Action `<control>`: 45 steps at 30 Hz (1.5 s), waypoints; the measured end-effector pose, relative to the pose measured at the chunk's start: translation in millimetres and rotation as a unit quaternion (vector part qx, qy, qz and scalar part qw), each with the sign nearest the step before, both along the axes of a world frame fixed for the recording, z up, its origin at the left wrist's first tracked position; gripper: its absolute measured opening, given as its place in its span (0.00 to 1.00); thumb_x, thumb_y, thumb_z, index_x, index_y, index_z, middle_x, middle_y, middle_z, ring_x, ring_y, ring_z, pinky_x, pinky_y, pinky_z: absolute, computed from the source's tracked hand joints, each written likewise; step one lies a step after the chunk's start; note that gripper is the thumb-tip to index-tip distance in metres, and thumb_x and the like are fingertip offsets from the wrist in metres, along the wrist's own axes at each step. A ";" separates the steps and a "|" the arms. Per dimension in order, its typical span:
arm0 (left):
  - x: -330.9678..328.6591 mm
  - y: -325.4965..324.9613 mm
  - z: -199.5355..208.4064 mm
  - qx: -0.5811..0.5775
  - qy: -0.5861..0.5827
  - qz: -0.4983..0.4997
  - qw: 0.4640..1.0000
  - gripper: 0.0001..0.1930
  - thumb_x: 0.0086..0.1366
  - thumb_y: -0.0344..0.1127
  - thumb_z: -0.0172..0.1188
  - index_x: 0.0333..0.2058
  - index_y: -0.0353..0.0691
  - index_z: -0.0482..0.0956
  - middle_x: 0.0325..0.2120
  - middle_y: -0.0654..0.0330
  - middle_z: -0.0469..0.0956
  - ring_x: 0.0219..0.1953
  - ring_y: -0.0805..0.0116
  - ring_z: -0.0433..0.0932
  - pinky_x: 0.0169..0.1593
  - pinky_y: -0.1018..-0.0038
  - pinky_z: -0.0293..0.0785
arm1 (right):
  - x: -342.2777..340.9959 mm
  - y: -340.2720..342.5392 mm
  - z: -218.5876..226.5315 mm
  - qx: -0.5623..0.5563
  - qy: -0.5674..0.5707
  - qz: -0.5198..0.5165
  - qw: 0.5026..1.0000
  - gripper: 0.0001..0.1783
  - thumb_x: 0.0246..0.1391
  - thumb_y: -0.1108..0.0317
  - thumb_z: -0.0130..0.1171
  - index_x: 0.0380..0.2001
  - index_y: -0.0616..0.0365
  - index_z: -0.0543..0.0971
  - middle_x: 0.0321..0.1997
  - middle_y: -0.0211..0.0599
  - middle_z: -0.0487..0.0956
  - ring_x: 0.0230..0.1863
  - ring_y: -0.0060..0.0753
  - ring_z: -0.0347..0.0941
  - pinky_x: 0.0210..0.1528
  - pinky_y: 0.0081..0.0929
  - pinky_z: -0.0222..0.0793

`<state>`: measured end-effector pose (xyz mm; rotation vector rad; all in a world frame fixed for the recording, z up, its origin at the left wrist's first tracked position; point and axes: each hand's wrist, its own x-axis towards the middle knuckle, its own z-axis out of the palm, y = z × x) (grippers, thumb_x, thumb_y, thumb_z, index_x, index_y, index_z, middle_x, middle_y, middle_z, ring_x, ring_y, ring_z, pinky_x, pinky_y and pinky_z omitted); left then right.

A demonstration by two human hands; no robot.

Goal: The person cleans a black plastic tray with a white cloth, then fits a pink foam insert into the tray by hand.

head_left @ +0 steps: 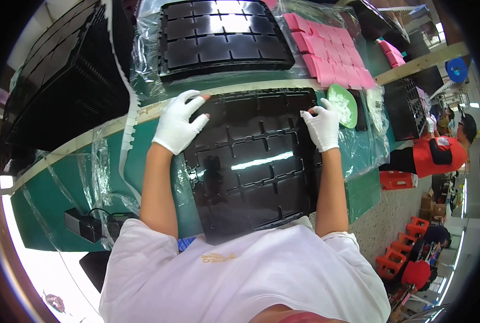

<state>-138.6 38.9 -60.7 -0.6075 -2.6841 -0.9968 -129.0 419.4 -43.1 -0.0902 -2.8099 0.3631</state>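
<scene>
A black plastic tray (250, 177) with moulded compartments lies in front of me, its near edge against my white shirt. At its far left corner is my left hand (179, 125), in a white glove with bare fingertips; thumb and fingers bend over the rim. My right hand (324, 128), gloved the same way, pinches the far right corner with curled fingers. Beyond the tray stands a stack of similar black trays (223, 37). Near my right hand sits a green bowl (334, 91) of small white pieces.
Rows of pink pieces (331, 51) lie at the far right on clear plastic film. A tall stack of black trays (73, 86) stands left, beside a white notched strip (128, 124). A dark box (82, 225) lies on the green table (51, 215). A person in red (442, 153) works at right.
</scene>
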 end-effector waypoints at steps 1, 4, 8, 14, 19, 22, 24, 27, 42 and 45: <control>2.3 1.5 3.7 -0.001 0.001 0.005 1.000 0.22 0.60 0.41 0.65 0.54 0.49 0.80 0.54 0.56 0.75 0.55 0.51 0.74 0.60 0.60 0.71 | -2.6 -1.3 0.4 -0.009 -0.014 -0.021 1.000 0.12 0.46 0.61 0.72 0.29 0.59 0.86 0.60 0.59 0.75 0.61 0.56 0.71 0.64 0.40 0.67; 5.5 1.0 1.5 -0.013 -0.009 0.021 1.000 0.22 0.61 0.43 0.64 0.55 0.52 0.80 0.55 0.57 0.75 0.56 0.52 0.74 0.61 0.61 0.70 | -9.1 1.6 -7.8 -0.018 0.004 0.002 1.000 0.09 0.44 0.66 0.73 0.25 0.59 0.85 0.60 0.56 0.76 0.60 0.54 0.72 0.62 0.40 0.68; 5.0 1.2 2.2 -0.026 -0.016 0.024 0.999 0.22 0.62 0.45 0.64 0.56 0.55 0.81 0.56 0.57 0.75 0.57 0.53 0.73 0.62 0.61 0.70 | -7.8 -2.9 -9.2 0.015 0.067 0.067 0.995 0.06 0.42 0.74 0.72 0.24 0.60 0.83 0.59 0.52 0.76 0.61 0.54 0.71 0.63 0.41 0.67; 1.3 1.6 0.2 0.005 0.004 0.022 1.000 0.21 0.61 0.44 0.64 0.53 0.51 0.82 0.54 0.56 0.76 0.56 0.52 0.75 0.60 0.61 0.71 | 3.0 -10.1 14.4 -0.055 0.128 0.136 0.981 0.09 0.45 0.79 0.69 0.28 0.63 0.78 0.56 0.48 0.79 0.53 0.48 0.77 0.54 0.37 0.74; -2.2 -1.4 -7.8 0.029 0.033 0.018 0.999 0.20 0.59 0.38 0.66 0.50 0.41 0.82 0.50 0.53 0.78 0.53 0.51 0.76 0.58 0.62 0.71 | -6.9 52.1 31.9 -0.125 0.216 -0.124 0.960 0.07 0.56 0.67 0.68 0.32 0.58 0.83 0.26 0.44 0.81 0.25 0.34 0.79 0.34 0.28 0.74; -5.6 4.5 -12.9 0.091 0.027 0.015 0.995 0.21 0.60 0.33 0.66 0.52 0.38 0.80 0.48 0.52 0.78 0.52 0.52 0.77 0.58 0.67 0.71 | -10.6 120.9 24.2 -0.041 0.245 -0.093 0.964 0.05 0.54 0.68 0.67 0.32 0.56 0.84 0.26 0.47 0.81 0.28 0.46 0.81 0.34 0.35 0.75; -12.9 1.5 -28.9 0.127 0.019 0.037 0.991 0.21 0.62 0.33 0.65 0.54 0.36 0.79 0.49 0.51 0.80 0.52 0.56 0.79 0.59 0.68 0.70 | -11.3 150.8 12.6 -0.052 0.190 -0.049 0.979 0.10 0.52 0.67 0.67 0.38 0.57 0.85 0.35 0.47 0.84 0.38 0.49 0.82 0.42 0.36 0.77; -14.8 -7.4 -38.9 0.168 0.001 0.068 0.983 0.20 0.65 0.33 0.63 0.55 0.33 0.78 0.45 0.54 0.83 0.49 0.64 0.80 0.58 0.71 0.70 | 2.3 150.8 11.3 -0.084 0.193 -0.073 0.975 0.11 0.53 0.67 0.65 0.40 0.58 0.85 0.38 0.49 0.84 0.42 0.48 0.82 0.46 0.36 0.78; -48.2 -59.4 -89.0 0.240 -0.015 0.164 0.957 0.14 0.74 0.29 0.55 0.52 0.25 0.77 0.49 0.52 0.82 0.51 0.66 0.80 0.60 0.72 0.72 | 115.8 367.1 -47.4 -0.090 0.321 -0.465 0.820 0.12 0.55 0.58 0.66 0.38 0.52 0.85 0.30 0.40 0.83 0.33 0.44 0.81 0.39 0.38 0.75; -52.5 -72.1 -97.3 0.246 -0.007 0.181 0.952 0.14 0.74 0.30 0.55 0.51 0.26 0.78 0.47 0.52 0.83 0.50 0.67 0.80 0.60 0.72 0.72 | 114.8 439.6 -59.3 -0.185 0.134 -0.551 0.803 0.38 0.53 0.38 0.64 0.58 0.54 0.75 0.47 0.55 0.83 0.51 0.56 0.80 0.54 0.43 0.73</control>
